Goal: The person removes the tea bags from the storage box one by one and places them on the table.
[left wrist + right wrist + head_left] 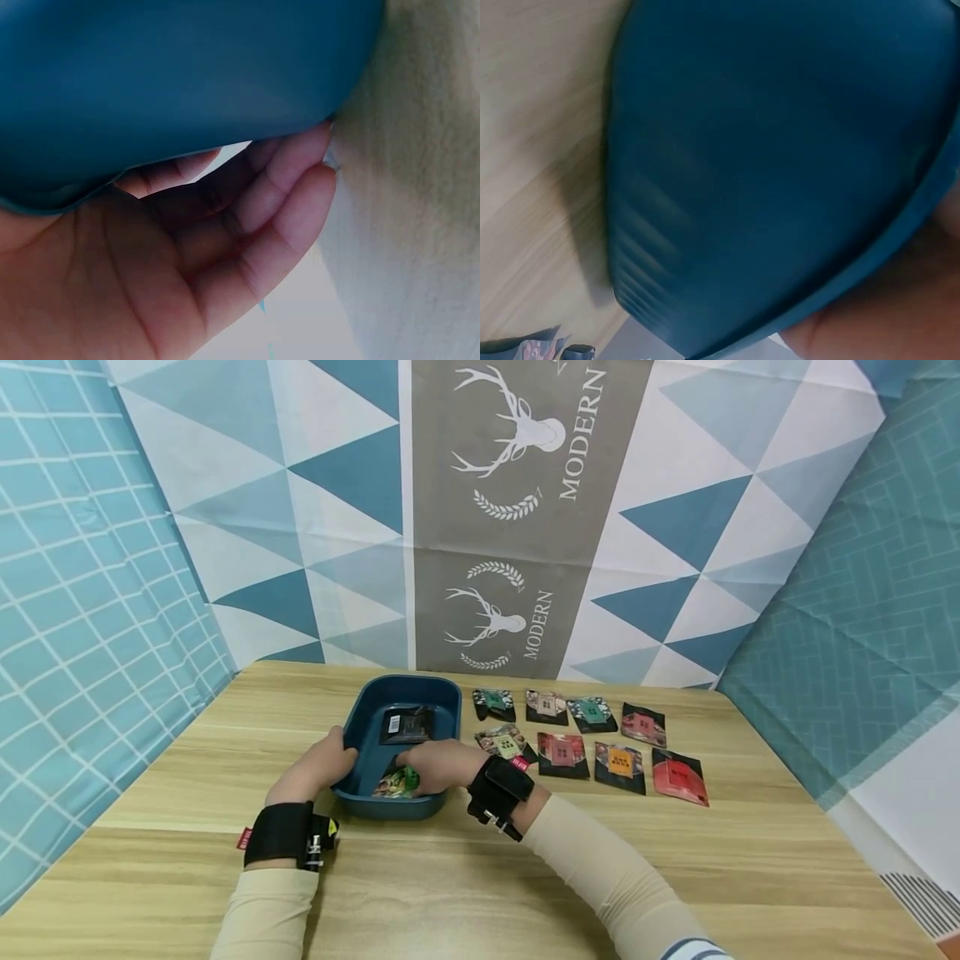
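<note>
A dark blue plastic bin (390, 810) stands on the table. My left hand (311, 768) grips its left rim, thumb over the edge; in the left wrist view the fingers (259, 225) bend along the outer wall. My right hand (446, 766) reaches over the right rim into the bin and pinches a green-and-black food packet (393, 783) near the front end. The fingertips are partly hidden. Behind it in the bin lies a black packet (407, 724) with a white label, its back side up. The right wrist view mostly shows the bin's outer wall (765, 165).
Right of the bin, several flat packets lie in two rough rows, among them a green one (592, 713), an orange one (620, 766) and a red one (679, 776). The wood-grain table (480, 893) ends at a patterned cloth backdrop (345, 568).
</note>
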A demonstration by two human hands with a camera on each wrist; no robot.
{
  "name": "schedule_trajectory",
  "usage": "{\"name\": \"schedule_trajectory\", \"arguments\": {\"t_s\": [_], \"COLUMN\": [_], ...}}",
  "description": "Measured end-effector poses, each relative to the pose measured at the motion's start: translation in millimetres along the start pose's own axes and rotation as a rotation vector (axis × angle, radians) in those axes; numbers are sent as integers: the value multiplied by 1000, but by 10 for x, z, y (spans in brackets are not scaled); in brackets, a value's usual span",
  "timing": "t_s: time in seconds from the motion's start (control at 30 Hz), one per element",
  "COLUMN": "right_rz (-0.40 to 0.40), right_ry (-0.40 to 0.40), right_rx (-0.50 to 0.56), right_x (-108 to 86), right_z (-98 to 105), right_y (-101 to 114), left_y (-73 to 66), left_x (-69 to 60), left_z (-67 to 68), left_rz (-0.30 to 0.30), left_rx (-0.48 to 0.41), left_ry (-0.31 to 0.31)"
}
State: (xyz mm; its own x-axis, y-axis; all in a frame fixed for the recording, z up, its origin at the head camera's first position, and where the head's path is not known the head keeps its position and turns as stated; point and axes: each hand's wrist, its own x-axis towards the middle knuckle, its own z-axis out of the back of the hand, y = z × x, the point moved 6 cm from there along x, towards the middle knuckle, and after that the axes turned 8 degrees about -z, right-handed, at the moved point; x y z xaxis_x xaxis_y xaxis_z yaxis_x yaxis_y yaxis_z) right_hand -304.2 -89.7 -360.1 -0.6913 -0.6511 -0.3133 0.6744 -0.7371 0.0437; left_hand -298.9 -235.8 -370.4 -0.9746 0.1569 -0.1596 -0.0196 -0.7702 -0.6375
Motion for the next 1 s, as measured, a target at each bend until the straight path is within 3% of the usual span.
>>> {"name": "schedule_trajectory", "arguments": {"t_s": [0.77,1.0], "right_rz": [-32,-25], "right_ry": [-28,-43], "right_rx": [-60,-32], "right_x": [91,104], "right_z": [-44,-54], "right_y": [-17,-28], "left_y": [14,-9], "left_x": [17,-8], "left_z": [1,6], "left_rz": [-6,-12], "left_rx": [7,-8], "left_ry": [2,4]}}
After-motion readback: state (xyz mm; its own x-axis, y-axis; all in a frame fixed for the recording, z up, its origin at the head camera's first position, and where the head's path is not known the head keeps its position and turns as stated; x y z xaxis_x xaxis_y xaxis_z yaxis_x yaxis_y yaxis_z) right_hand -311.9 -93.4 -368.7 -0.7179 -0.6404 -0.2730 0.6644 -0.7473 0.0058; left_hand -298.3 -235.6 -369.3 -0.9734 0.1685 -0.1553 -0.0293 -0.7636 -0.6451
